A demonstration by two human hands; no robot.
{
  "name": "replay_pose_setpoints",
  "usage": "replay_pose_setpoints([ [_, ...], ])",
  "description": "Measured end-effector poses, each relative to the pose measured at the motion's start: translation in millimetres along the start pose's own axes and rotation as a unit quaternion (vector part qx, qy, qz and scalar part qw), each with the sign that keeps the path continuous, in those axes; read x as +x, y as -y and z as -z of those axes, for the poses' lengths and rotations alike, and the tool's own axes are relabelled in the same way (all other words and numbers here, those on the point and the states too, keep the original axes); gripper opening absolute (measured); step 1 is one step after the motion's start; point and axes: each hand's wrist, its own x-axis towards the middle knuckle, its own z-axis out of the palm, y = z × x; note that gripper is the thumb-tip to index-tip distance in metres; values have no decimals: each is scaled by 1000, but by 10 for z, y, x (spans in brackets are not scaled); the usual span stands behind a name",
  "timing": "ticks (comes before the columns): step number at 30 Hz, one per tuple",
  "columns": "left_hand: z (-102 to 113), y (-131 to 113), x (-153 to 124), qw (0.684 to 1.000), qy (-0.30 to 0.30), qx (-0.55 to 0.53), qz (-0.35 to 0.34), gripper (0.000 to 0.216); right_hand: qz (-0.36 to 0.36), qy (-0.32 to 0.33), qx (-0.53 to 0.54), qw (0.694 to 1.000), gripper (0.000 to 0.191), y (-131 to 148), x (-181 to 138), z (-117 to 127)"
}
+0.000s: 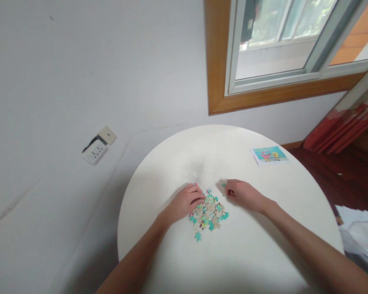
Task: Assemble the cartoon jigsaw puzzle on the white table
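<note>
One heap of jigsaw pieces [211, 213] lies between the left hand [182, 203] and the right hand [245, 195], around the middle of a round, smooth white tabletop [171, 159]. The left hand, fingers loosely bent, touches the heap's left side; whether it grips a piece cannot be told. The right hand is curled inward, with one small green piece [223, 185] at its fingertips, pinched or merely adjacent being unclear. The flat, knobbed pieces, teal and plain tan, overlap too closely to count. One printed rectangular sheet [270, 155] rests near the tabletop's far right edge.
</note>
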Motion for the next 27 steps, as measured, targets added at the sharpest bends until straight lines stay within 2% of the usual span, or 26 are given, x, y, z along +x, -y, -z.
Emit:
replay_pose_setpoints([
  [2, 1, 7, 9, 1000, -20, -6, 4, 24, 19, 12, -16, 1000, 21, -32, -19, 44],
  [5, -10, 7, 25, 996, -63, -30, 51, 20, 45, 22, -22, 998, 19, -26, -32, 73],
  [7, -32, -19, 41, 990, -98, -57, 90, 19, 33, -21, 3, 999, 13, 35, -16, 31],
  [9, -67, -73, 64, 981, -133, -83, 114, 18, 1, -78, 86, 993, 6, 134, 24, -86],
  [13, -165, -220, 121, 968, -181, -116, 131, 17, -56, -125, 299, 944, 13, 336, 140, -464],
  [16, -212, -293, 147, 966, -188, -127, 123, 18, -92, -170, 385, 903, 19, 390, 213, -659],
  [18, -194, -287, 144, 965, -199, -121, 124, 18, -98, -177, 416, 886, 20, 357, 239, -662],
  [20, -123, -220, 117, 964, -213, -91, 128, 17, -96, -183, 404, 891, 18, 261, 243, -567],
  [23, 65, -25, 26, 968, -213, 5, 129, 17, -104, -217, 301, 923, 16, -3, 216, -328],
  [25, 206, 120, -58, 965, -194, 77, 161, 16, -121, -242, 224, 936, 16, -218, 185, -184],
  [27, 323, 227, -137, 955, -163, 117, 216, 15, -149, -235, 171, 945, 16, -410, 155, -94],
])
